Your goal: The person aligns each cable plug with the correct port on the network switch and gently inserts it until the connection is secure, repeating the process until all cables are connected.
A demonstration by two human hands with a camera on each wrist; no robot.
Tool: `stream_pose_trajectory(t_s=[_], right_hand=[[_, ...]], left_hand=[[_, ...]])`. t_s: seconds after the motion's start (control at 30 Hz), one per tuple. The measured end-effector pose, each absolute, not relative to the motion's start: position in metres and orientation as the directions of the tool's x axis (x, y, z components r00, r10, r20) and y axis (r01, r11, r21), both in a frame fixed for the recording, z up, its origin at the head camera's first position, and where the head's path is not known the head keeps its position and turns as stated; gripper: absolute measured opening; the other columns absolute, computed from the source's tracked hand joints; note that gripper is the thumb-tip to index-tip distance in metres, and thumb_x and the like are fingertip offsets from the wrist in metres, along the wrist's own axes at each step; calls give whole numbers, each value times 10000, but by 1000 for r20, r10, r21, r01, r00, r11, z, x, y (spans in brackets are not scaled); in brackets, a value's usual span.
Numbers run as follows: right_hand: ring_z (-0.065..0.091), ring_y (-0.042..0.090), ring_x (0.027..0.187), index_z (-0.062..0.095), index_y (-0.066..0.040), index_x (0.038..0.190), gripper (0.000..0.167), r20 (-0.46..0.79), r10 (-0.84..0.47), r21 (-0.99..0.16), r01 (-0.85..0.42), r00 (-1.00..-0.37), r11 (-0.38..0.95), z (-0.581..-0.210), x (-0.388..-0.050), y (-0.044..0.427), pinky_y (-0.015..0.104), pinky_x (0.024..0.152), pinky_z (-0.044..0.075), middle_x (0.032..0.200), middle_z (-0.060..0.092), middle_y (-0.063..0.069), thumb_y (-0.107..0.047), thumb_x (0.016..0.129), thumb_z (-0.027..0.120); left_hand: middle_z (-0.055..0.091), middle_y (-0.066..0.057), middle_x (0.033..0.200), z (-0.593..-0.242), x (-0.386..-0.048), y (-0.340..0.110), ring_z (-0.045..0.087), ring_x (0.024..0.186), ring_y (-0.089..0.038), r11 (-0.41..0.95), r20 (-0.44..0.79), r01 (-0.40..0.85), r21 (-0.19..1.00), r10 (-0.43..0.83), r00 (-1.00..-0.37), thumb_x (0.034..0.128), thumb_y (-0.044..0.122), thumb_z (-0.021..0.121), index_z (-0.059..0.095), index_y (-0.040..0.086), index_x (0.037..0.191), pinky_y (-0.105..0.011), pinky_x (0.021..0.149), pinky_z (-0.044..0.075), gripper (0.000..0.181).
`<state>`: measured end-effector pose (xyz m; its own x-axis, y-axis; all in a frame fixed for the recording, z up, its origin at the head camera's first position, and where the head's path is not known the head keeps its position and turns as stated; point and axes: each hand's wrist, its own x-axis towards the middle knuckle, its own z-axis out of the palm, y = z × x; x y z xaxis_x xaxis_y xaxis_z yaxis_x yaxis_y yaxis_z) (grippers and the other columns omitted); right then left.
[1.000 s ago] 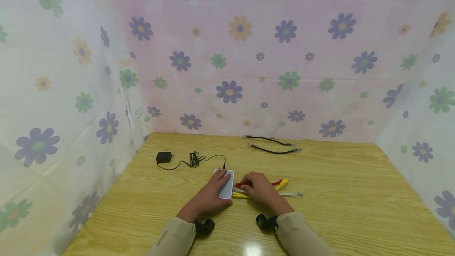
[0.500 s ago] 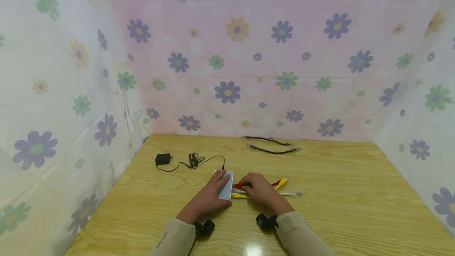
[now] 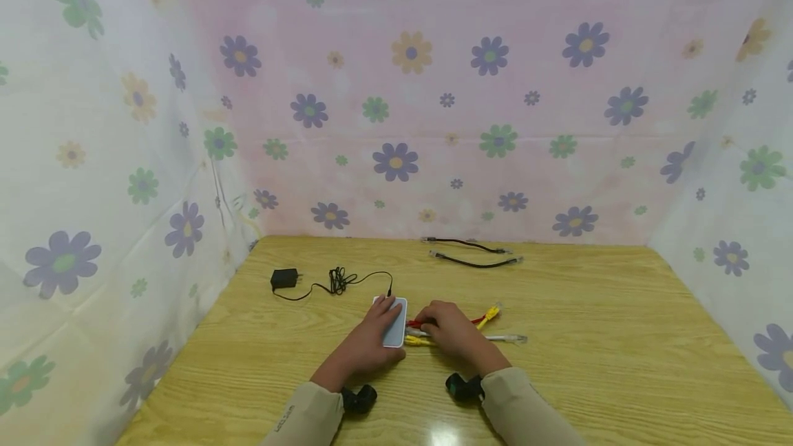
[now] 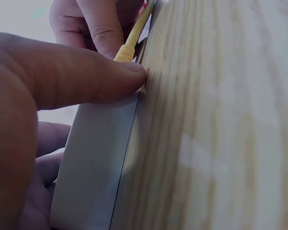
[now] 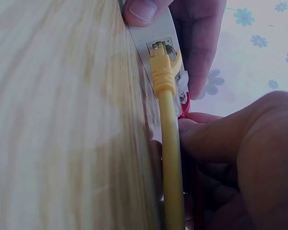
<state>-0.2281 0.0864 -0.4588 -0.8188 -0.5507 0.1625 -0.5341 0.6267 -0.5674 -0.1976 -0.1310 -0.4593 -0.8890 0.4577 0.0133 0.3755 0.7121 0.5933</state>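
Observation:
A small white network switch (image 3: 397, 327) lies on the wooden table. My left hand (image 3: 364, 346) holds it, fingers over its top and thumb against the near side (image 4: 96, 158). At its right side, my right hand (image 3: 455, 334) pinches a red network cable (image 3: 414, 323) close to its plug. The right wrist view shows a yellow cable's plug (image 5: 162, 72) in a port of the switch, though how deeply is unclear. Between yellow and red runs a white cable (image 3: 506, 338), its near plug at the switch. My right fingers partly hide the red plug.
A black power adapter (image 3: 284, 278) lies at the left, its bundled cord (image 3: 338, 281) running to the back of the switch. Two short black network cables (image 3: 477, 265) lie near the table's back edge. Flower-patterned cloth (image 3: 396, 122) encloses the back and sides.
Both hands stay almost in place on the switch and red cable. The far ends of the red and yellow cables have shifted slightly; the head view has moved a little.

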Motion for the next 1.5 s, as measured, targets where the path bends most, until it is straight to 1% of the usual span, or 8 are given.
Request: stream_pose_trajectory(t_s=[0.23,0.43,0.67,0.83,1.07,1.27,1.5], right_hand=[[600,131,820,737,-102,980,135,176,-545,-563,-538,-820,627,-458,-227,84,300,735,493,894,649,-9,-87,936,610],[596,131,819,732,-96,972,135,179,-548,-555,-544,-817,629,-457,-228,83,301,739,491,890,649,-6,-79,938,603],[590,126,822,730,-97,968,140,158,-535,-567,-520,-830,639,-458,-228,83,310,743,491,890,640,-9,-65,938,597],[594,129,838,728,-95,964,140,151,-517,-569,-502,-843,652,-459,-226,82,322,756,497,908,642,-3,-57,934,597],[606,151,842,733,-80,983,142,148,-503,-554,-493,-851,670,-456,-222,80,339,755,506,920,644,18,-60,928,603],[595,159,807,738,-68,983,137,163,-497,-542,-498,-852,677,-454,-220,79,331,727,502,903,630,29,-60,917,618],[576,132,796,742,-77,996,143,131,-485,-552,-470,-865,689,-452,-221,80,310,721,492,899,620,14,-84,922,620]], left_hand=[[164,-79,1630,-459,-198,-130,65,1517,-307,729,-8,359,582,447,-894,847,312,696,291,122,1537,-530,1062,363,823],[173,-87,1626,-460,-200,-130,75,1514,-319,729,-3,369,577,453,-891,840,310,702,299,115,1534,-535,1053,371,825],[175,-93,1625,-463,-201,-130,81,1512,-321,717,12,381,583,462,-887,837,315,709,298,108,1533,-529,1082,348,834],[189,-111,1619,-462,-200,-130,97,1507,-341,712,18,375,594,455,-890,830,308,720,313,87,1524,-554,1071,347,835],[181,-88,1625,-461,-200,-130,82,1512,-325,716,-1,349,605,439,-899,825,321,722,312,115,1529,-551,1081,336,840],[175,-78,1628,-462,-201,-131,77,1512,-323,720,-7,345,602,436,-900,828,332,719,306,131,1533,-543,1065,354,841],[174,-69,1629,-464,-203,-131,75,1514,-317,720,-2,355,597,444,-896,830,346,722,303,142,1535,-545,1064,355,845]])
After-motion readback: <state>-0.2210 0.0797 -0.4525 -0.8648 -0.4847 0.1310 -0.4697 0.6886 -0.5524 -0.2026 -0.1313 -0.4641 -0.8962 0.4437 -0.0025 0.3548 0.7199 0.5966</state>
